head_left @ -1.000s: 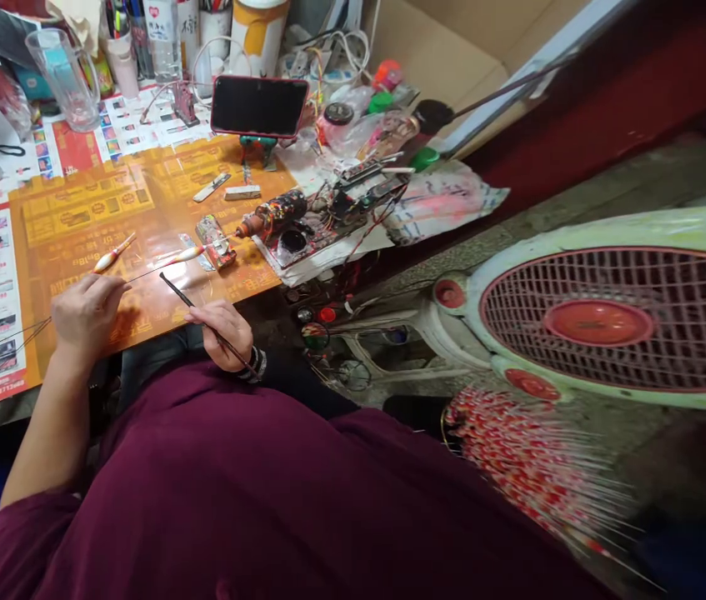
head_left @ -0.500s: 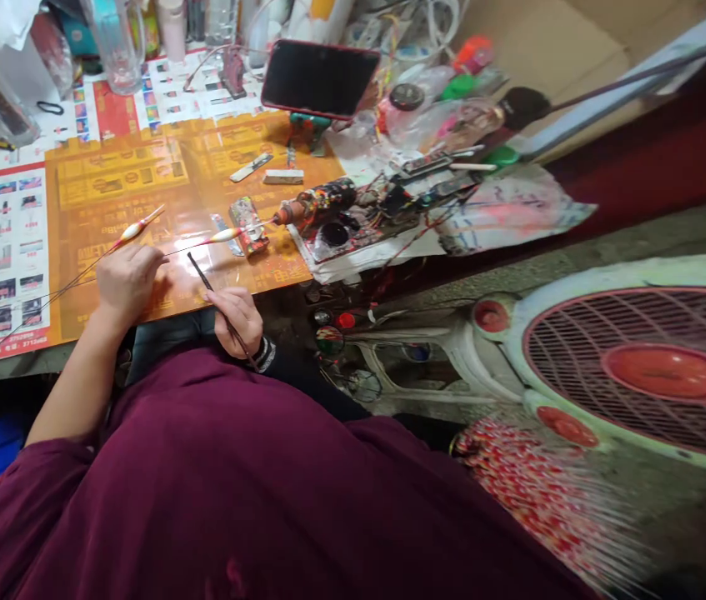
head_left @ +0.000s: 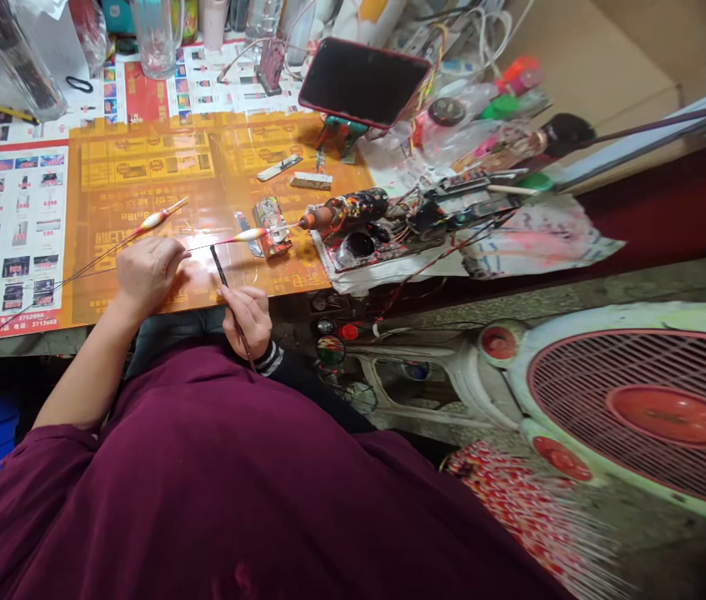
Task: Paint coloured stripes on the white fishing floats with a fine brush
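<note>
My left hand rests on the orange printed sheet, its fingers curled over the thin stem of a fishing float whose far end sits in a paint-spattered rotary tool. A second red, white and yellow float lies just beyond that hand. My right hand is at the table's near edge, pinched on a thin dark brush whose tip points up toward the held float.
A phone stands on a green holder at the back. A glass mug, bottles and cables crowd the far edge. Wires and small parts lie right of the tool. A fan and a bundle of floats sit on the floor.
The view has swung left and down, so the table sits more central. My right hand has tilted the brush more upright. The left hand keeps its place on the float stem.
</note>
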